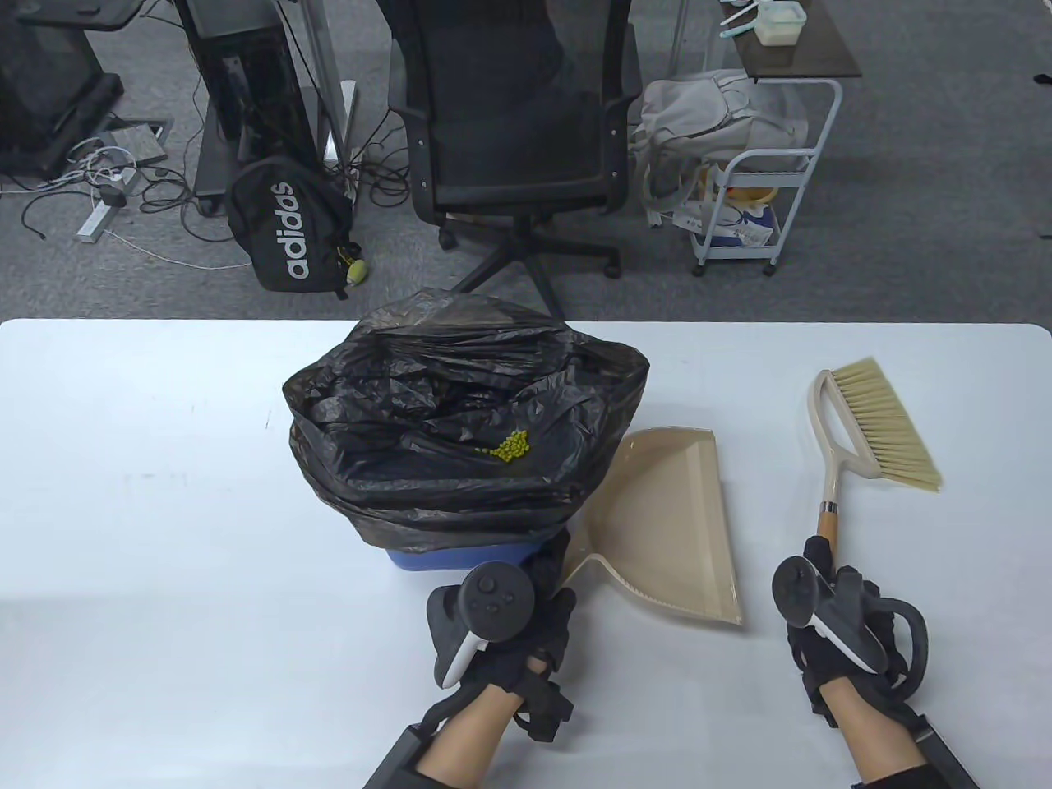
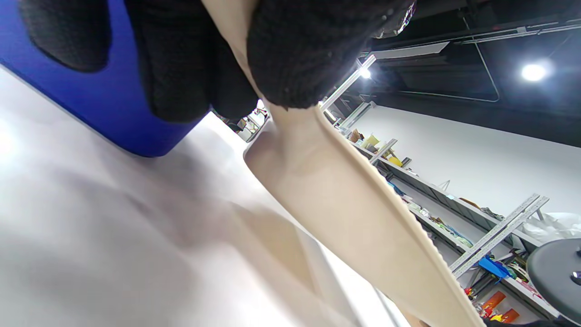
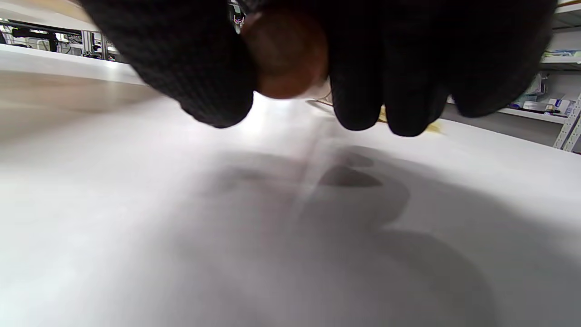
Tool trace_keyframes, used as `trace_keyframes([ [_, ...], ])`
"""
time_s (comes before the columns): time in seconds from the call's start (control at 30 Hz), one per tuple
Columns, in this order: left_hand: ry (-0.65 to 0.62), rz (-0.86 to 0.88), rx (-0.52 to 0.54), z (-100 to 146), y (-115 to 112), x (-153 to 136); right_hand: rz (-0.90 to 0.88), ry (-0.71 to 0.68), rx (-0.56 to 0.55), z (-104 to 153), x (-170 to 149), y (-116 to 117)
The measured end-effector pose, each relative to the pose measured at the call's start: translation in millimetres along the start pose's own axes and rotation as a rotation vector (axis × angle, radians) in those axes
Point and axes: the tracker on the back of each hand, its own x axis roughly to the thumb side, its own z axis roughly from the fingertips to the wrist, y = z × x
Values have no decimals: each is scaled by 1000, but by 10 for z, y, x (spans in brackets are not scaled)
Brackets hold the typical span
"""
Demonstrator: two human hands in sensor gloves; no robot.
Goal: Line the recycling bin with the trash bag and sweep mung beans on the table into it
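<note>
**Beans in the bag, tools still in your hands**

Beans (image 1: 511, 446) lie as a small green-yellow heap on the black trash bag (image 1: 427, 411), right of its middle, where the plastic sags into the blue recycling bin (image 1: 448, 560). The bag is draped over the bin's mouth and hangs well down its walls; only a strip of blue shows at the near edge. I see no beans left on the white tabletop (image 1: 164, 509), so the sweeping looks done, and what remains is probably setting the tools down.

Your left hand (image 1: 501, 633) sits just in front of the bin. Its fingers (image 2: 295, 54) are curled round the handle of the beige dustpan (image 1: 674, 526); the left wrist view shows the handle running between them. The pan lies beside the bin on its right, with its long axis running from your hand away and to the right. It appears to rest flat, though I cannot confirm that from the table view.

Your right hand (image 1: 830, 616) is well apart, near the tabletop's right side, gripping the brown end of the brush (image 1: 863, 436) handle. The brush points straight away from you, bristles at the far end and fanned to the right, lying on the tabletop.

If more beans turn up, your left hand is the nearer one to the bin: the bag's opening lies forward and slightly left of those fingers.
</note>
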Motion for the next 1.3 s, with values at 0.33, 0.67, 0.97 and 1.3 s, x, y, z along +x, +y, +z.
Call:
trace_keyframes([
  [0.33,13,-9,1,12,-9,1,36,-17,59,-31,45,83],
  [0.67,21,-17,-9,47,-58,16,-45,-38,-57,25,-14,-95],
  [0.97,42,-66,-41,49,-151,133,-177,-61,-211,173,-145,-395],
  [1.3,66,-135,-36,-108,-367,477,-351,-84,-292,312,-352,-612],
])
